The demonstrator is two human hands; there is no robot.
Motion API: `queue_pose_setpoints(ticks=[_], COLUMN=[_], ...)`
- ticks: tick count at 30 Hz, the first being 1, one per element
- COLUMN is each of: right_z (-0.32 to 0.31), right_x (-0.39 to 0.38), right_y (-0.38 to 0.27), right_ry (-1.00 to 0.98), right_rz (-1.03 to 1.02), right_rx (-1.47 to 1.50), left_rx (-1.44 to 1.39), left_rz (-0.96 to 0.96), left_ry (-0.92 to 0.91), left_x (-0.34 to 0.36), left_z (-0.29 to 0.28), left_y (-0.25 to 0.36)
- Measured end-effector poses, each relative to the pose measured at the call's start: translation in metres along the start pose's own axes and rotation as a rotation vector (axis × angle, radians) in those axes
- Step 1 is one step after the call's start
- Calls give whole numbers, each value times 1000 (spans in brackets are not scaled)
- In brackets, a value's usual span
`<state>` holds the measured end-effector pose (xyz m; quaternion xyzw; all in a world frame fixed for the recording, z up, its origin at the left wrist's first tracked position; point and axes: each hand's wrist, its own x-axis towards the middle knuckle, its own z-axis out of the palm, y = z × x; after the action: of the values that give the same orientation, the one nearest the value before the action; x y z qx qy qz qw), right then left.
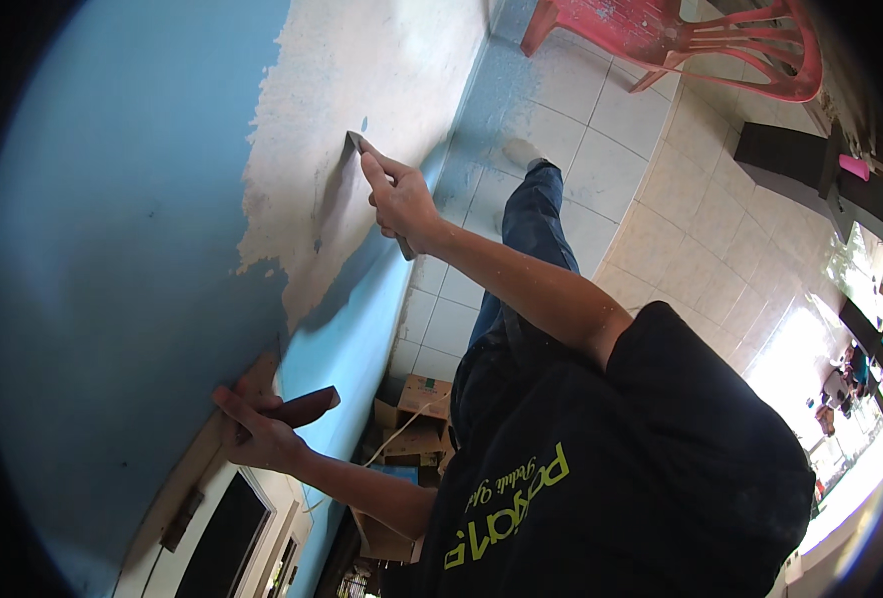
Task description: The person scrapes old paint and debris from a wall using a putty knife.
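Observation:
My right hand (404, 207) is closed round the handle of a scraper (353, 143). Its blade lies against the wall, on a whitish patch (312, 100) with a ragged edge beside the blue paint (152, 199). A streak of shadow falls on the patch below the blade. My left hand (262, 436), closed and lower down beside the wooden door frame (190, 463), grips a dark reddish-brown flat piece (307, 407) with a slightly curved edge. Its exact kind I cannot make out.
A paint-specked red plastic chair (661, 40) stands on the tiled floor (571, 149) at the top. Cardboard boxes (416, 434) are stacked close by my body. Dark furniture (790, 159) is at the right, and bright daylight comes in behind it.

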<state>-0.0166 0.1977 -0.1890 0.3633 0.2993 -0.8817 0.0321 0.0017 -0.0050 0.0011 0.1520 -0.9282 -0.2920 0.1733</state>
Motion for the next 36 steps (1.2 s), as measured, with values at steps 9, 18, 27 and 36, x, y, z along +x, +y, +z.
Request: queue_pose_setpoints(ticks=[9,18,27,36], right_z=[-1,5,2,14], right_x=[18,4,25,3], right_y=[-7,-3,-11,1], right_ry=[157,92,163,93], right_rz=[-2,-53,106,60], right_rx=[45,-70,176,121], left_rx=[39,-3,27,35], left_rz=[86,63,-36,-25], left_ry=[-29,23,-40,-37], left_x=[4,-2,2,1], left_z=[0,4,1,1], left_y=[-6,6,3,3])
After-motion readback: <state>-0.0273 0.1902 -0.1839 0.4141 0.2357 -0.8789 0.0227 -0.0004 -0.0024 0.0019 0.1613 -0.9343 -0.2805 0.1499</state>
